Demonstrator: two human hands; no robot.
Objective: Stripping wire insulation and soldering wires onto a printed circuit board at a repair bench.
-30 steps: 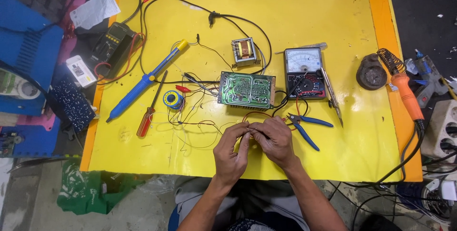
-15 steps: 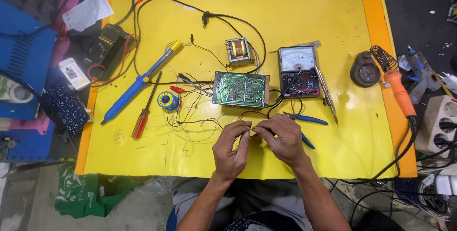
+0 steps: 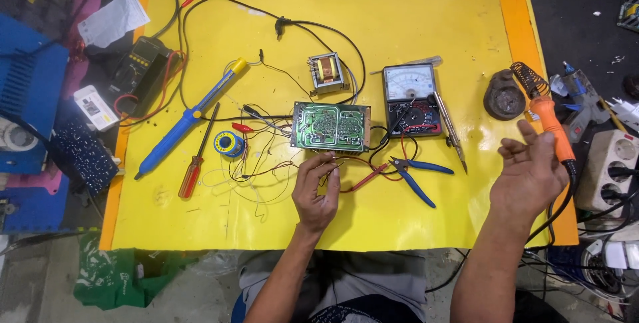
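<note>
Seen from above, a person is sitting at a bright yellow work mat with an orange border (image 3: 200,230), crowded with electronics tools.

The left hand (image 3: 317,190) is resting near the middle of the mat, its fingertips pinched together on thin loose wires (image 3: 266,171) just below a green rectangular circuit board (image 3: 331,127). Exactly which strand they are gripping is too fine to tell.

The right hand (image 3: 529,173) is hovering at the mat's right edge, fingers spread apart and slightly curled, holding nothing. An orange-handled soldering iron (image 3: 549,123) is lying just beyond those fingers, touching or nearly touching the fingertips. Its long axis is running away from the person, slightly slanted, with the coiled metal holder around the tip at the far end and the black cord trailing back towards the person. The right hand is far nearer to it than the left.

Between the two hands, blue-handled cutting pliers (image 3: 416,173) are lying on the mat. Behind them sits an analogue meter with a white dial (image 3: 411,97). To the left are lying a long blue desoldering pump with a yellow cap (image 3: 190,117), a red-handled screwdriver (image 3: 196,163) and a small spool of solder (image 3: 228,143).
</note>
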